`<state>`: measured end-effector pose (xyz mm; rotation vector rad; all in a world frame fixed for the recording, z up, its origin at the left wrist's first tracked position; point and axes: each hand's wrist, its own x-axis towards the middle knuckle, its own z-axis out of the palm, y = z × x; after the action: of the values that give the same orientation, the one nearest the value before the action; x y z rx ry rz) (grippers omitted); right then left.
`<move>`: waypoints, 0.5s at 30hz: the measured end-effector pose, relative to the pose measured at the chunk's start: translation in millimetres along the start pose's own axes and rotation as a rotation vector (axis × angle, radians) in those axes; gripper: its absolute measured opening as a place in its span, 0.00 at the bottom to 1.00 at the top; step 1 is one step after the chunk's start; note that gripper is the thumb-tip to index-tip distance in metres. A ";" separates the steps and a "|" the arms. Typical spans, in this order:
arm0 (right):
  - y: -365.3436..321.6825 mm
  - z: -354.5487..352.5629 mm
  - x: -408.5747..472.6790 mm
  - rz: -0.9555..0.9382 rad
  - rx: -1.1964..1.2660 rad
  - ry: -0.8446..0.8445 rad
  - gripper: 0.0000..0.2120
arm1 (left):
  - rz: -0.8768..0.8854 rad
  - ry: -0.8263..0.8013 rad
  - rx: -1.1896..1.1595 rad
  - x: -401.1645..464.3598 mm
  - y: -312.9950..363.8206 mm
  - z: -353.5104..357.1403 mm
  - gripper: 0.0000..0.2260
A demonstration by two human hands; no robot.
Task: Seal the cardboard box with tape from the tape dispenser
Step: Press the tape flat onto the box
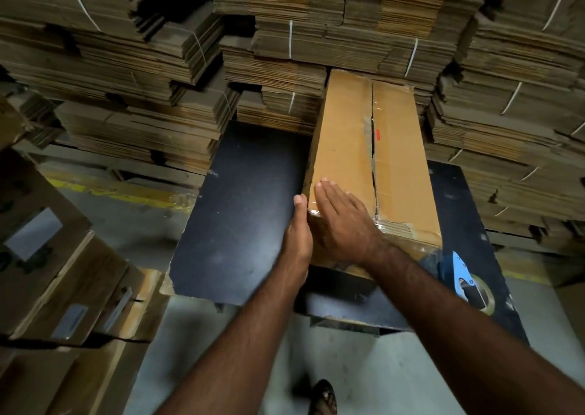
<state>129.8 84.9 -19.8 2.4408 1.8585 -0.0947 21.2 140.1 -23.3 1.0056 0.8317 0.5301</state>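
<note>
From the head view, a long rectangular cardboard box (364, 161) of tan corrugated board lies on a matte black surface (247, 208), its top flaps meeting in a ragged seam with glossy clear tape across the near end. The right hand (342, 221) lies flat, fingers straight, on the box top; the left hand (299, 234) presses flat against its left side. A blue tape dispenser (468, 280) rests just beside the box's near right corner. Strapped stacks of flattened cardboard (316, 34) rise behind.

The room is dim and brownish. Corners go dark, edges bend outward, and tape on the box (376, 148) shines a little.
</note>
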 end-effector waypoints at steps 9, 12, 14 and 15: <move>11.6 -2.2 -27.9 0.199 0.273 0.229 0.32 | 0.258 -0.199 0.271 18.0 0.7 -21.0 0.30; 16.2 14.0 -31.5 0.244 0.078 0.243 0.30 | 0.550 -0.278 0.698 32.9 -10.5 -26.9 0.25; 16.4 20.1 -28.4 0.242 0.009 0.236 0.30 | 0.751 -0.269 0.900 45.1 -20.3 -35.8 0.22; 16.6 21.5 -26.9 0.237 -0.013 0.229 0.30 | 0.814 -0.265 0.949 52.1 -23.8 -40.9 0.22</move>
<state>138.5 52.7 -38.3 2.7409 1.6193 0.2176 19.3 188.2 -74.6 2.2767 0.3732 0.6656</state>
